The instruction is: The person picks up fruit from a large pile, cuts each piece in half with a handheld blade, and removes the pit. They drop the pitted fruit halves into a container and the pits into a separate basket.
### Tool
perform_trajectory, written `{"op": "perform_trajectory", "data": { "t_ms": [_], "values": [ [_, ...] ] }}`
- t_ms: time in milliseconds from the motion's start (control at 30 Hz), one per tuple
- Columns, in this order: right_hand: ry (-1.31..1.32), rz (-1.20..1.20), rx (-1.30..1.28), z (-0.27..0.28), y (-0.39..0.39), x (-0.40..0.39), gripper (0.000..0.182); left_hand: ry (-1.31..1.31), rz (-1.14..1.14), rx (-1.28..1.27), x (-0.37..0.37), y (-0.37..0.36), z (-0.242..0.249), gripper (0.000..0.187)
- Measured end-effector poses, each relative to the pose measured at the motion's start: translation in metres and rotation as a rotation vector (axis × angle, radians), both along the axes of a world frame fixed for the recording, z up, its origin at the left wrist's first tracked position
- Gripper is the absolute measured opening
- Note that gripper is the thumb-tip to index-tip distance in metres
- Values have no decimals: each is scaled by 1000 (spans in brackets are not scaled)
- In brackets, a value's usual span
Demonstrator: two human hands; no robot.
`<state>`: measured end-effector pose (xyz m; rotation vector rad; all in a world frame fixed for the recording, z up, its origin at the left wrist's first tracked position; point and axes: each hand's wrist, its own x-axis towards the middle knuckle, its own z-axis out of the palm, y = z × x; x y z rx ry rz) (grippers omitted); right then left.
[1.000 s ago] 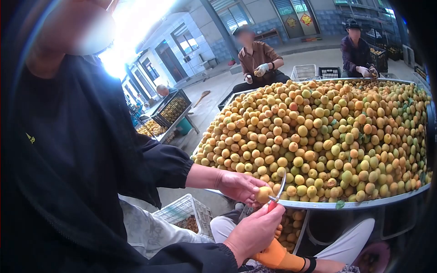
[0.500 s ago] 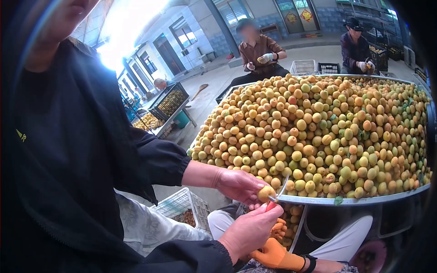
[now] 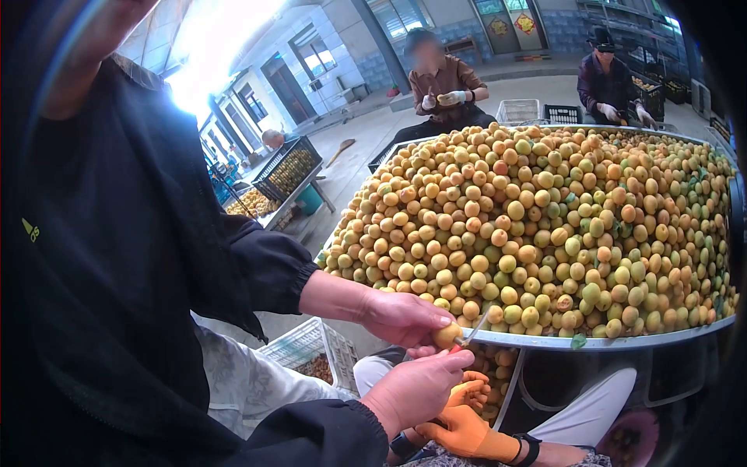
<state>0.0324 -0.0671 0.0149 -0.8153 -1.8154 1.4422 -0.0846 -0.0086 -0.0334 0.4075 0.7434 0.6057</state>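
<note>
My left hand point(image 3: 470, 388), in an orange glove, sits low in the middle with its fingers curled, partly hidden behind a co-worker's hand. Just below it, my right hand point(image 3: 469, 434) wears a matching glove, and a black band circles the wrist. Its fingers are bent in towards the left one. Whatever they grip is out of sight. Yellow-orange apricots point(image 3: 496, 358) lie beyond the gloves, below the table rim. Close by, the co-worker's bare hands point(image 3: 412, 350) hold an apricot point(image 3: 447, 335) and a red-handled knife point(image 3: 459, 349) with a thin blade.
A metal-rimmed table point(image 3: 545, 341) carries a large heap of apricots point(image 3: 537, 226). The co-worker in a dark jacket point(image 3: 117, 257) fills the left side. A white crate point(image 3: 311, 346) stands on the floor. Two people sit across the table, and black crates point(image 3: 288, 167) are at the back left.
My gloved hands have shifted slightly left, and a dark strap now shows at my left wrist. The co-worker's hands moved a little left. The far-right person's hands have dropped and parted.
</note>
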Motion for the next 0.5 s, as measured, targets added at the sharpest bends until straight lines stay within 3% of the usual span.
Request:
{"op": "perform_trajectory", "data": {
  "t_ms": [133,333,400,467,500],
  "values": [
    [1,9,3,0,-1,-1,31,4,20,32,-2,-1,-31,22],
    [10,34,37,1,1,-1,29,107,10,62,-1,0,-21,26],
    [26,47,37,2,2,0,27,100,-6,62,1,2,-4,29],
    [42,60,36,3,1,1,26,95,-168,41,-23,54,54,31],
    [47,62,-42,4,0,1,26,93,-250,31,3,69,53,32]
  ]
}}
